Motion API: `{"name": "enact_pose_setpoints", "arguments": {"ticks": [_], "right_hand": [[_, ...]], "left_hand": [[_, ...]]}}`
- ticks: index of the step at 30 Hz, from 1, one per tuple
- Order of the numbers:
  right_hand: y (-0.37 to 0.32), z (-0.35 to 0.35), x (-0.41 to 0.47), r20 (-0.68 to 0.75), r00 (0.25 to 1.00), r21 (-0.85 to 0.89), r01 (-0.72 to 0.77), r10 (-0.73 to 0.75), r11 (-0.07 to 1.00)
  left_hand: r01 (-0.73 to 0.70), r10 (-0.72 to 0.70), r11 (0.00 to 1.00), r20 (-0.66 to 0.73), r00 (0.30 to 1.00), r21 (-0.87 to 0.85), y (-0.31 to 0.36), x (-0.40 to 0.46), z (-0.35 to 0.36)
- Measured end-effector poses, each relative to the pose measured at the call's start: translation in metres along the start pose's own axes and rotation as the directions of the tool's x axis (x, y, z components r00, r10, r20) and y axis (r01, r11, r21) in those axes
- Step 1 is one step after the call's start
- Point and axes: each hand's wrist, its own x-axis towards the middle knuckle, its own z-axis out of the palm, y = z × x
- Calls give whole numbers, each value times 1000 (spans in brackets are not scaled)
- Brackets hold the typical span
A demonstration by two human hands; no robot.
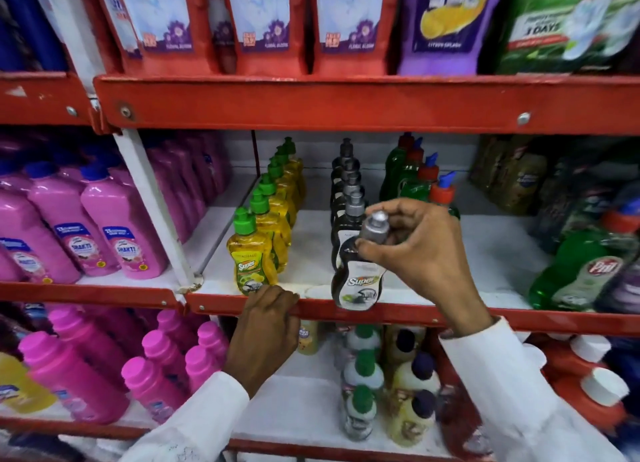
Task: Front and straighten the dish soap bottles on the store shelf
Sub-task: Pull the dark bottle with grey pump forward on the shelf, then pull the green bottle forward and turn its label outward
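A dark dish soap bottle (358,281) with a silver cap stands at the front lip of the middle shelf (398,314), label facing out. My right hand (415,243) pinches its cap and neck from the right. Behind it runs a row of dark bottles (348,184). To the left is a row of yellow bottles with green caps (254,253), its front one at the shelf edge. My left hand (268,319) grips the red shelf lip just below that yellow bottle. A row of green bottles with red caps (415,177) stands right of the dark row.
Pink bottles (104,233) fill the left bay. A large green bottle (585,267) leans at the right. Red, purple and green pouches (263,21) stand on the shelf above. The lower shelf holds pink bottles (162,357) and small white and cream bottles (363,385).
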Motion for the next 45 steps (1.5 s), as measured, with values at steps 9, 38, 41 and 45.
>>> {"name": "enact_pose_setpoints", "arguments": {"ticks": [9,38,41,45], "right_hand": [[33,24,34,15,996,-93,-82,83,992],[169,-108,-33,-851,526,-164,-257,-5,952],[185,-118,-24,-830,549,-103,-331,103,938],[190,-123,-19,-852,507,-49,-323,129,945]], "left_hand": [[-9,9,1000,19,1000,3,-5,-5,-1],[-326,326,945,1,945,-10,100,15,78],[-307,307,952,4,952,-12,102,15,75],[-289,289,956,15,957,-44,99,12,72]]}}
